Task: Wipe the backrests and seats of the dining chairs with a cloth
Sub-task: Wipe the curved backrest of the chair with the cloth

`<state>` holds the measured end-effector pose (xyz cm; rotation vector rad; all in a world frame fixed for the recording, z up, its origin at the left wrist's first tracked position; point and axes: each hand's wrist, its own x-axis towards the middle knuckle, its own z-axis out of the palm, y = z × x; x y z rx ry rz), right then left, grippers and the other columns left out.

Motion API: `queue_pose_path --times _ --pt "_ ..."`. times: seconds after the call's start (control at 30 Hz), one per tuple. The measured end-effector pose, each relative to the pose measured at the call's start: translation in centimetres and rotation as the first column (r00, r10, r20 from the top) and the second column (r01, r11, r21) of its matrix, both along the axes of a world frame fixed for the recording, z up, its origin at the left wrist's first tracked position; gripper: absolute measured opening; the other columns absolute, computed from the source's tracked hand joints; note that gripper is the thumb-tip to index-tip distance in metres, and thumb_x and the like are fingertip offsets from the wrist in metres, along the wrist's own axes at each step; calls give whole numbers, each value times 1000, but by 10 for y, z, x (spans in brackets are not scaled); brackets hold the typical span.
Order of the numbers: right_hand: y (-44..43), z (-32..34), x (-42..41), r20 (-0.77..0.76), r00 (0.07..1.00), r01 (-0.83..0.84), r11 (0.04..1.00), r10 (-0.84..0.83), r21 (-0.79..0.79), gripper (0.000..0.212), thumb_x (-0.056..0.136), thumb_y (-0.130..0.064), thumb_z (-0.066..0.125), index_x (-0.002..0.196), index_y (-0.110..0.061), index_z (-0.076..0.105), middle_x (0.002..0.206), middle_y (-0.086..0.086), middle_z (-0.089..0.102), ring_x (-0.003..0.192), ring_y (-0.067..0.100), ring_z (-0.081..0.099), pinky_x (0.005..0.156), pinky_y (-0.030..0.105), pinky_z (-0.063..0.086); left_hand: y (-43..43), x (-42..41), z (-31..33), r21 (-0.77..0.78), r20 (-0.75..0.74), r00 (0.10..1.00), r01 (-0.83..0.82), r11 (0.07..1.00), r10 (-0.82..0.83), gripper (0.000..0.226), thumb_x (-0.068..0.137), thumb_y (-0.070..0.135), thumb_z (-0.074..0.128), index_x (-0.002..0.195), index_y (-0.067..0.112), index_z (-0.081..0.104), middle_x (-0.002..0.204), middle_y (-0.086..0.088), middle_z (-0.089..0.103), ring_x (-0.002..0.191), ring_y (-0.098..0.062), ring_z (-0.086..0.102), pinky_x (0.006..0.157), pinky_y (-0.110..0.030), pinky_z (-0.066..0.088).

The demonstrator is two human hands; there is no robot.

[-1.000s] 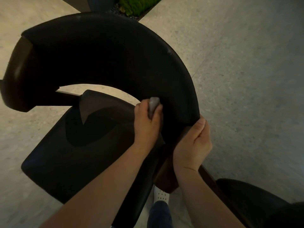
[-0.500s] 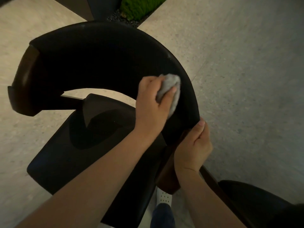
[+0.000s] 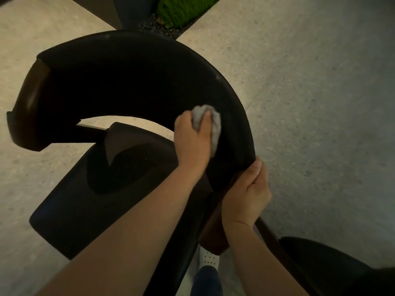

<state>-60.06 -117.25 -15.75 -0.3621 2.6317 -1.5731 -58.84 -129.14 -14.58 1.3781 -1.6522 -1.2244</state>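
Two bare hands are on one dark chair in the head view, which I follow from my remote station. My left grip (image 3: 192, 144) is clamped on a crumpled grey cloth (image 3: 216, 131), with the fingers curled round it. It presses the cloth against the inner face of the curved backrest (image 3: 139, 82), on its right-hand stretch. My right grip (image 3: 245, 193) is clamped on the backrest's right end. Its thumb lies up along the outer edge and its fingers wrap round where the black padding meets the brown frame (image 3: 213, 236). The seat (image 3: 85, 210) lies below the backrest and under my left forearm; neither hand touches it. At the far left the backrest ends in a brown armrest (image 3: 32, 92). A second chair (image 3: 331, 265) shows at the lower right, just beside the first. Between the two chairs I see a white perforated shoe (image 3: 208, 258) and a dark trouser leg (image 3: 206, 282). All of it stands on a pale speckled floor (image 3: 310, 103). A patch of greenery (image 3: 183, 9) sits at the top edge, well apart from the chair.
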Motion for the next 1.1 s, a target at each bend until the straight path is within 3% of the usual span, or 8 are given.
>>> queue_pose_path --times 0.07,0.17,0.27,0.37,0.63,0.8,0.97,1.1 --pt "0 0 0 5 1000 5 1000 -5 1 46 103 -38 24 104 -14 63 65 -9 51 55 5 48 50 14 34 -2 9 -4 22 13 1000 -27 999 27 25 98 35 53 103 11 58 103 -8 59 78 0 54 69 -2 39" --pt "1 0 0 14 1000 6 1000 -6 -6 43 105 -34 27 104 -11 63 64 -8 50 54 6 47 51 19 34 3 4 8 -88 -44 999 29 996 -33 27 96 42 54 105 17 53 104 -2 53 85 6 52 70 -3 42" --pt "1 2 0 16 1000 2 1000 -2 -9 40 105 -30 28 106 -10 63 66 -7 53 56 6 50 52 19 36 15 -11 15 -251 26 995 104 962 -101 41 90 53 56 109 17 53 106 1 48 92 -6 50 79 -15 43" --pt "-1 3 0 -6 1000 2 1000 -2 4 41 104 -31 27 107 -13 63 66 -9 54 55 5 50 50 13 36 17 -18 9 -323 125 990 104 941 -67 42 93 47 56 112 10 56 108 -6 51 96 -16 47 82 -25 44" --pt "0 1 -1 -4 1000 1 1000 -1 -11 48 103 -39 25 104 -11 63 66 -10 52 56 5 50 51 17 37 12 -13 -14 -212 84 996 36 977 -19 31 100 36 45 110 8 54 100 1 43 89 -14 45 71 -13 32" --pt "0 1 -1 17 1000 15 1000 -14 -13 44 104 -33 27 104 -9 64 65 -11 50 58 2 49 54 17 37 11 -3 -17 -33 62 998 35 999 -33 30 102 36 39 114 11 53 104 -1 45 94 -15 48 83 -31 45" --pt "0 2 0 1 1000 -2 999 2 -38 53 100 -43 23 99 -8 62 62 -11 47 55 4 49 49 13 37 28 16 5 -40 -177 971 155 987 -159 19 100 37 42 110 24 52 111 7 47 97 2 50 77 -7 43" --pt "1 1 -1 2 1000 -3 1000 3 1 49 103 -39 24 106 -10 62 65 -11 51 56 5 50 51 14 36 25 19 16 -211 -152 953 229 950 -264 21 95 15 58 115 12 61 118 -3 56 107 -4 54 88 -10 42"
